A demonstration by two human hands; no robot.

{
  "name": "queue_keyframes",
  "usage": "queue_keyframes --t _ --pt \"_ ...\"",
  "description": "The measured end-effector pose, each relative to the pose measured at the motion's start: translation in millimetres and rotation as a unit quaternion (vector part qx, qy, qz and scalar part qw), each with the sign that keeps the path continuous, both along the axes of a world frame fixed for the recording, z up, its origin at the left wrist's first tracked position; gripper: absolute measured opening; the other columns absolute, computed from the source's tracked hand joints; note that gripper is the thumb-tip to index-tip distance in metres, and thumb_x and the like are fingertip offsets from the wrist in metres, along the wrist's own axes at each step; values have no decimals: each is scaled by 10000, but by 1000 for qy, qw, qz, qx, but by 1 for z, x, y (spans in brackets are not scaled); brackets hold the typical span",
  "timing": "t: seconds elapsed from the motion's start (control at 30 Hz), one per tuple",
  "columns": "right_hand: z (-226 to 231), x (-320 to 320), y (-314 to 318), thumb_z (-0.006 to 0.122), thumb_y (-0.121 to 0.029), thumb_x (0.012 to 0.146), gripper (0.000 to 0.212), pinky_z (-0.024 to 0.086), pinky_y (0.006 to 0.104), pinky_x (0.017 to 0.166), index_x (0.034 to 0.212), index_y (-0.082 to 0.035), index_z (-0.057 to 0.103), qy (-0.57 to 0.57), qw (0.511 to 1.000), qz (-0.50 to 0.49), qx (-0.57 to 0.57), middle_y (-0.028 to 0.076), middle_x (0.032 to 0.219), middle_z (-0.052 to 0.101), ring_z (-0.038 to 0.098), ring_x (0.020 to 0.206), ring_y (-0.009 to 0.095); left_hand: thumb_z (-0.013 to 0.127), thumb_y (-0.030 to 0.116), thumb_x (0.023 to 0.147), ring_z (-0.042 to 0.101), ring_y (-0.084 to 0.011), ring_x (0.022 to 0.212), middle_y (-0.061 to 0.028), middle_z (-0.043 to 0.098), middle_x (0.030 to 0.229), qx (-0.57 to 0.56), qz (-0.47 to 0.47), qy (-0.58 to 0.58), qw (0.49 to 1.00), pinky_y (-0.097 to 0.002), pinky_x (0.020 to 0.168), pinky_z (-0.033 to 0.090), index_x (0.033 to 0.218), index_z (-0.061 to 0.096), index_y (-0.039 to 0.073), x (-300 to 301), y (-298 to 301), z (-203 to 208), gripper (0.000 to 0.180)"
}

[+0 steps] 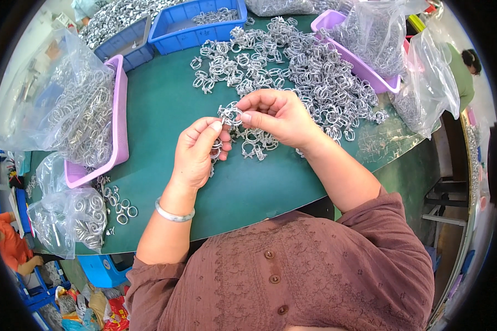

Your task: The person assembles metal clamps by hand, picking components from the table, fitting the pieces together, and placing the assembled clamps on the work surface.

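Observation:
Over the green table, my left hand and my right hand meet at a small silver-grey metal ring piece. My left thumb presses it against the fingers, while the right thumb and forefinger pinch its right side. Another grey ring shows at the fingers of my left hand, partly hidden by them. Just beyond my hands spreads a large heap of similar grey metal rings, some lying below my right wrist. The fine shape of the held piece is too small to make out.
Left stands a purple tray with a plastic bag of rings; loose rings and bagged scroll-shaped pieces lie nearer. Blue bins line the back. Another purple tray with bagged rings stands far right. Other people are nearby.

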State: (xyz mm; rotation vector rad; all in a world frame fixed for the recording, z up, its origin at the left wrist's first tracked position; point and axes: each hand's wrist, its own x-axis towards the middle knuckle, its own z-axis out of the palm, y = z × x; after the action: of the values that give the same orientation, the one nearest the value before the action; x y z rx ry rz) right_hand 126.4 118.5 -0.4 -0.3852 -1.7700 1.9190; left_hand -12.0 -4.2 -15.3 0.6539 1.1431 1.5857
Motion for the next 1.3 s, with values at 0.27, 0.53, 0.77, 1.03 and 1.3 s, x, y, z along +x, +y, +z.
queue_keyframes --t 0.27,0.53,0.77,1.03,1.3 --pt "-2 0 -1 605 -41 784 149 444 182 629 926 1 591 -11 998 -21 56 22 824 608 552 738 53 482 163 862 519 -100 567 -24 552 671 -15 -2 6 1000 -215 466 408 832 562 33 -1 -1 2 155" --pt "1 -1 -2 621 -23 737 144 461 229 637 880 -19 606 23 961 -57 269 48 774 606 570 705 106 543 173 841 520 -74 584 -8 559 700 -6 4 22 1000 -191 475 406 849 571 27 -2 -1 1 150" --pt "0 0 -1 620 32 718 198 456 217 651 909 -1 583 29 962 -46 267 50 843 584 551 734 97 562 126 826 521 -63 595 -2 560 713 -15 18 51 998 -185 486 418 925 569 13 1 -1 2 150" --pt "-3 -3 0 617 16 716 241 468 230 664 952 -12 579 50 966 -59 248 55 831 590 564 723 109 550 94 825 516 -60 608 -10 569 743 -5 16 98 995 -177 498 422 960 564 16 1 -1 2 156" --pt "-5 -3 -1 589 62 715 346 470 235 697 1050 -7 536 75 976 -42 201 58 894 586 554 758 106 593 50 792 479 -40 590 0 566 758 31 32 148 988 -162 492 397 990 564 8 3 0 -1 204"
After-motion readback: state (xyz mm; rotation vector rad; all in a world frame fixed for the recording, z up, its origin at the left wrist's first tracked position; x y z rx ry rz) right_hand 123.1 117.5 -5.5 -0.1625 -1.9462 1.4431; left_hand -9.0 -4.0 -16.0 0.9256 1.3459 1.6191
